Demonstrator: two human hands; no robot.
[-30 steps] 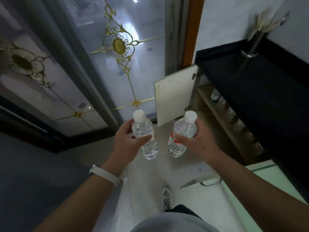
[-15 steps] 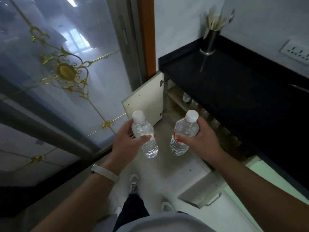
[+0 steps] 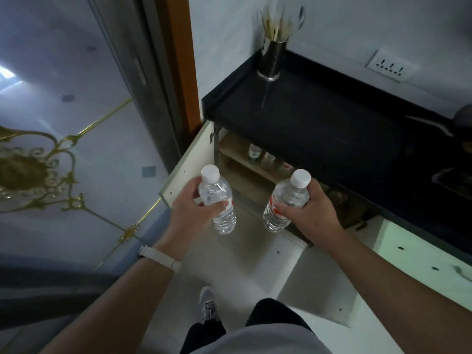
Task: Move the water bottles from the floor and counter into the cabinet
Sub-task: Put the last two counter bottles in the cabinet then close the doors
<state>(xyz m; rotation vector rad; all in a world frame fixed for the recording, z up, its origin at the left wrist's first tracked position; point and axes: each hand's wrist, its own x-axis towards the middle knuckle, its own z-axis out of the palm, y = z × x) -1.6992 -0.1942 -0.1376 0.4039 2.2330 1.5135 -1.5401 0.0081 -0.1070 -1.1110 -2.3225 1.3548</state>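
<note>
My left hand (image 3: 190, 208) grips a clear water bottle (image 3: 220, 200) with a white cap and a red label. My right hand (image 3: 310, 215) grips a second such bottle (image 3: 286, 200). Both bottles are held upright in front of me, above the floor and just before the open cabinet (image 3: 245, 162) under the black counter (image 3: 319, 129). On the cabinet's wooden shelf stand several bottles (image 3: 268, 158), partly hidden by the counter's edge.
The cabinet's left door (image 3: 190, 162) stands open, and another open door (image 3: 319, 284) lies low at the right. A utensil holder (image 3: 271, 60) stands on the counter's back corner. A glass door with gold ornament (image 3: 63, 149) fills the left. My shoe (image 3: 208, 302) is on the pale floor.
The view has swung right and toward the counter, so the open cabinet is nearer and more central. Both hands still hold their bottles, which have drawn a little apart.
</note>
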